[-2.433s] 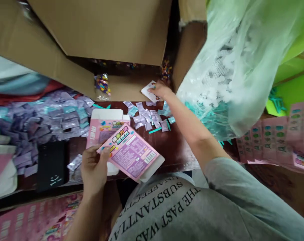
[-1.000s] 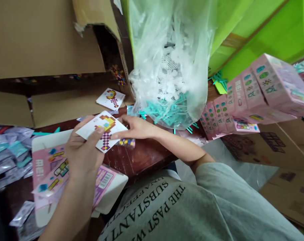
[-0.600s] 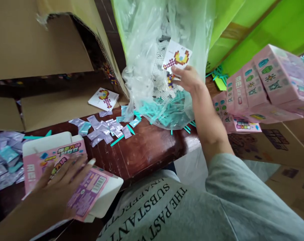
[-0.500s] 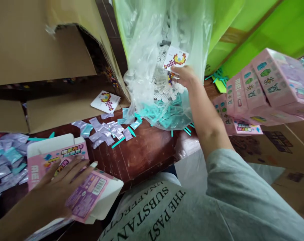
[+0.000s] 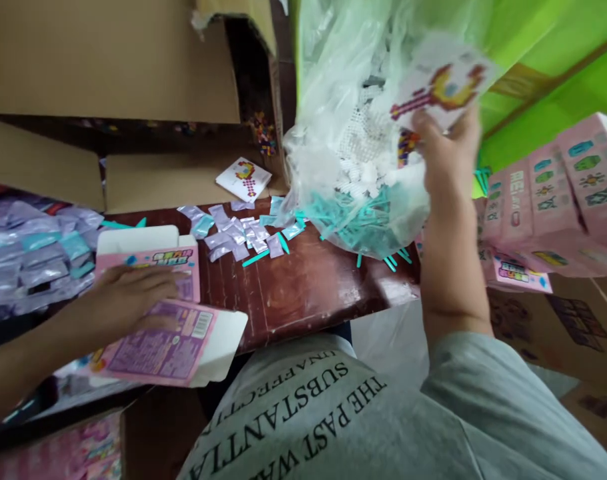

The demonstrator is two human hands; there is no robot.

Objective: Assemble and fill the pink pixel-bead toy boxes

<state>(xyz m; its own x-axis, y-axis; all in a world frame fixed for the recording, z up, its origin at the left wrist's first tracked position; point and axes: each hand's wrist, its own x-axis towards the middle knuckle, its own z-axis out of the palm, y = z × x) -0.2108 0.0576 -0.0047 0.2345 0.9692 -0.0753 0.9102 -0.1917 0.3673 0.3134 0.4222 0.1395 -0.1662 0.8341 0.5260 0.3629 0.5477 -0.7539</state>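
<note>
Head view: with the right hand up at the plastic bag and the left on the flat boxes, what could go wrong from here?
1. The right hand pinches a card and a small bead packet together against the plastic bag; either might slip.
2. Teal sticks already spill from the bag onto the table; more could fall off the edge.
3. The flat box under the left hand overhangs the table and could slide off.

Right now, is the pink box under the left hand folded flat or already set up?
Folded flat. The pink box lies flat at the table's edge, its white end flaps spread out, with the left hand resting on it.
</note>
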